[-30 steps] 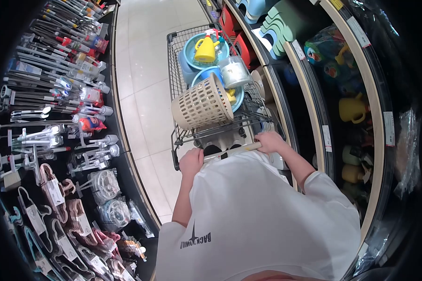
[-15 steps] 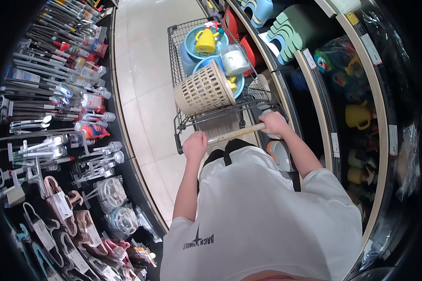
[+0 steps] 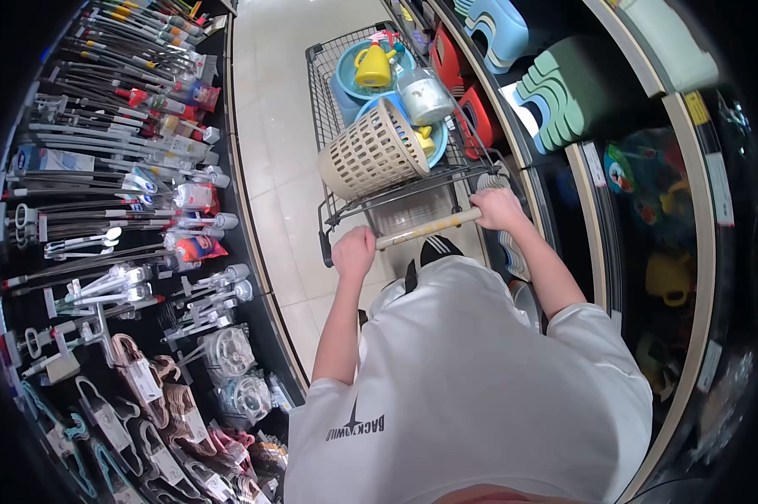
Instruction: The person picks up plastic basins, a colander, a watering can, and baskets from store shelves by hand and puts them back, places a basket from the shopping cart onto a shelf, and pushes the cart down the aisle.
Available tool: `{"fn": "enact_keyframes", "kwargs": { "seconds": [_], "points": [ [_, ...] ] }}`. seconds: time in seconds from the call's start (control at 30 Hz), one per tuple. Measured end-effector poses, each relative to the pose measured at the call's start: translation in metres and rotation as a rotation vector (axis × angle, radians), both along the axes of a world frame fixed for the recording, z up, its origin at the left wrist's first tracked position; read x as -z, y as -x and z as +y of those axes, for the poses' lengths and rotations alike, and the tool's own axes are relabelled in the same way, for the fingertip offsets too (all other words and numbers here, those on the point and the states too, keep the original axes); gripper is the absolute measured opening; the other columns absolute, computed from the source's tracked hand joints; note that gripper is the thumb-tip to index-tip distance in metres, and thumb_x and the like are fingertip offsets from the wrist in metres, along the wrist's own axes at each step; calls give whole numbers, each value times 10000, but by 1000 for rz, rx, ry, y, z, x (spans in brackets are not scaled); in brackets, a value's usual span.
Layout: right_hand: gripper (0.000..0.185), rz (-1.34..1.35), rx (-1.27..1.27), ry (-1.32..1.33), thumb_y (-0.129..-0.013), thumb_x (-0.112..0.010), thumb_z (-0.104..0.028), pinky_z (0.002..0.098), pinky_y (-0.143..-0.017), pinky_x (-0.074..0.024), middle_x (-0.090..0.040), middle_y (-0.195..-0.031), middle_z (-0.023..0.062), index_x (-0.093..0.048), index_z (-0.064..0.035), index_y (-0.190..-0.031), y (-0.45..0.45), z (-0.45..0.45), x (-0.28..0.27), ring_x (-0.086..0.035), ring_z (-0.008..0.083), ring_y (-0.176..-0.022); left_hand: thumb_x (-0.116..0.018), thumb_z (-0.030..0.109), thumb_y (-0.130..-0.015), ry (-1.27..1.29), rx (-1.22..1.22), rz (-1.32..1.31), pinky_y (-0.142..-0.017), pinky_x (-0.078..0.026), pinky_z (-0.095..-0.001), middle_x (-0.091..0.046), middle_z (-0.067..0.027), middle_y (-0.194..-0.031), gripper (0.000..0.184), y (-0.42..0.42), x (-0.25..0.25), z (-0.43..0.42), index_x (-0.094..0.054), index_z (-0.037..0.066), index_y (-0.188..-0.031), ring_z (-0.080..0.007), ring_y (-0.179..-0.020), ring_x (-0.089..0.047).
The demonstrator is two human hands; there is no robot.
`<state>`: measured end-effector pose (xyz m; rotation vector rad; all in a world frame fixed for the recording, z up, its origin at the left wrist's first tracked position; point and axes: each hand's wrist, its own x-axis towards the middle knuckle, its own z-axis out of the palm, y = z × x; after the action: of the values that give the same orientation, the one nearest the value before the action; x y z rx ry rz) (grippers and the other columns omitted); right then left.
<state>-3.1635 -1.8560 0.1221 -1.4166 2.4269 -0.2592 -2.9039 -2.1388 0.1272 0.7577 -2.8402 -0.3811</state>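
Note:
My left hand (image 3: 354,252) is closed round the left end of the cart's pale handle bar (image 3: 429,228), and my right hand (image 3: 498,209) grips its right end. Beyond the bar is the black wire shopping cart (image 3: 330,128). A beige perforated basket (image 3: 371,155) lies on its side at the cart's near end. Behind it are blue basins (image 3: 346,69), a yellow watering can (image 3: 374,66) with a red and white spray head near it, and a clear tub with white contents (image 3: 424,96).
On the left, a rack holds hangers (image 3: 140,378), brushes and long-handled tools (image 3: 110,139). To the right, shelves carry green stools (image 3: 564,97), blue stools (image 3: 498,32) and red items (image 3: 477,122). A pale tiled floor (image 3: 265,126) runs between them.
The rack and shelf goods have shifted right and mostly downward in view. Both hands keep their hold on the handle bar, and a striped shoe now shows below it.

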Motion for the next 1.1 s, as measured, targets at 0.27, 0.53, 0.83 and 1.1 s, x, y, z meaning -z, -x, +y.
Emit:
{"fn": "enact_keyframes", "kwargs": {
  "seconds": [0.27,0.53,0.83,1.1],
  "points": [
    [298,2,-41,-14,-750,-760,-308,471,-767,-586,-730,-909,108,-683,-87,-934,92,-65,1,-729,332,-898,-548,272,-981,33,-71,-14,-622,-537,-471,-694,-115,-784,276,89,-3,-63,-686,104,-811,-340,-707,-684],
    [353,9,-53,-76,-809,-727,-377,474,-739,-587,-762,-894,122,-696,-92,-1017,162,-136,-8,-747,333,-863,-561,263,-963,83,-88,10,-601,-517,-470,-669,-112,-741,261,158,-8,-132,-669,107,-784,-338,-676,-668],
    [342,-1,-33,-76,-838,-708,-381,466,-761,-582,-762,-936,111,-703,-121,-1060,241,-222,-5,-744,325,-878,-585,225,-929,121,-53,126,-600,-505,-462,-658,-117,-711,198,245,-5,-229,-691,125,-795,-330,-676,-662],
    [327,-34,12,-195,-806,-690,-334,469,-748,-579,-758,-943,118,-698,-122,-1055,349,-298,2,-739,330,-910,-591,214,-923,181,28,177,-588,-500,-433,-623,-84,-705,212,356,2,-300,-623,105,-744,-292,-660,-636]
  ]
}}
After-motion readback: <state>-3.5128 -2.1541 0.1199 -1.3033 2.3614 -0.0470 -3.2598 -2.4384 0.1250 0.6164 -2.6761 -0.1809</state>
